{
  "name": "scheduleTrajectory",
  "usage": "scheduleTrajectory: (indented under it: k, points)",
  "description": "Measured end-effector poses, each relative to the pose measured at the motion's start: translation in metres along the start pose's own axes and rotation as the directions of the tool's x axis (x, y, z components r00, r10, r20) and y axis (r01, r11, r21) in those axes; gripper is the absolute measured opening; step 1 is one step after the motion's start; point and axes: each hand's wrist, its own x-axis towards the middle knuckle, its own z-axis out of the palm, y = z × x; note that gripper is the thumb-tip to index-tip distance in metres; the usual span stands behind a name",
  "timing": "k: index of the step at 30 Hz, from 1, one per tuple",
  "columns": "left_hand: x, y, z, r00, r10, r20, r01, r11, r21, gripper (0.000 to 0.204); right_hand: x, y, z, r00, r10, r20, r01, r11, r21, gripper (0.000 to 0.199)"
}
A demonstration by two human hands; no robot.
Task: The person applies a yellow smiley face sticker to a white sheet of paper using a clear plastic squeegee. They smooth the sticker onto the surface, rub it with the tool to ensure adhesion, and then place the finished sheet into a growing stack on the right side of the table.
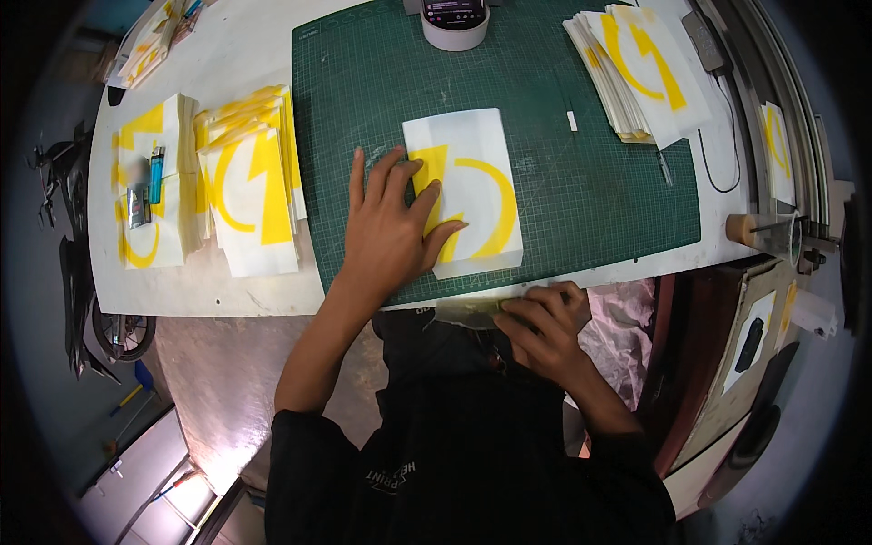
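A white sheet with a yellow cut sticker (477, 195) lies on the green cutting mat (581, 182). My left hand (386, 232) rests flat on the sheet's left part, fingers spread, pressing it down. At the table's near edge, my right hand (540, 322) pinches a thin clear strip of film (468, 313) that hangs just below the mat's front rim. The strip is partly hidden by my fingers.
A stack of yellow sticker sheets (245, 186) lies left of the mat, another stack (636, 68) at the back right. Two lighters (150, 186) rest on sheets at far left. A tape roll with a phone on it (454, 23) stands at the back. Cables run along the right.
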Motion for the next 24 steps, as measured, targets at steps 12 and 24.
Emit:
scheduleTrajectory:
  k: [12, 24]
  points:
    - [0.009, -0.015, 0.012, 0.986, 0.168, -0.021, -0.166, 0.935, -0.314, 0.051, 0.065, 0.041, 0.005, 0.999, -0.009, 0.036, 0.007, 0.999, 0.042, 0.025]
    - [0.005, -0.015, 0.005, 0.978, 0.2, 0.065, -0.166, 0.925, -0.343, 0.094, 0.048, 0.066, -0.011, 0.981, 0.194, -0.024, -0.196, 0.974, -0.113, 0.034]
